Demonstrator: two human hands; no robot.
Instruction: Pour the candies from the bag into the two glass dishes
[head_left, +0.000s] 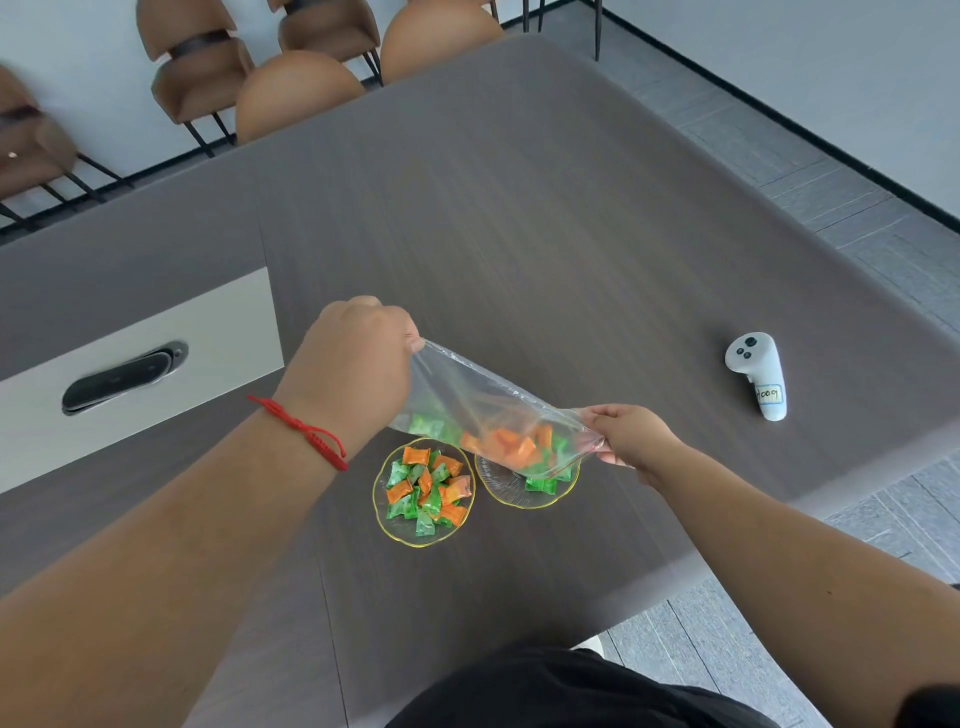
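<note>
A clear plastic bag (467, 395) with orange and green wrapped candies (506, 444) hangs tilted above two glass dishes. My left hand (358, 364) pinches the bag's upper left end. My right hand (631, 434) grips its lower right end, over the right dish. The left glass dish (382, 512) with a gold rim holds a heap of orange and green candies. The right glass dish (493, 480) holds a few green candies, partly hidden behind the bag.
A white hand controller (758, 374) lies on the dark wooden table (519, 208) to the right. A black device (122, 379) rests on a white panel at the left. Brown chairs (296, 98) stand along the far edge. The table's near-right edge drops to grey floor.
</note>
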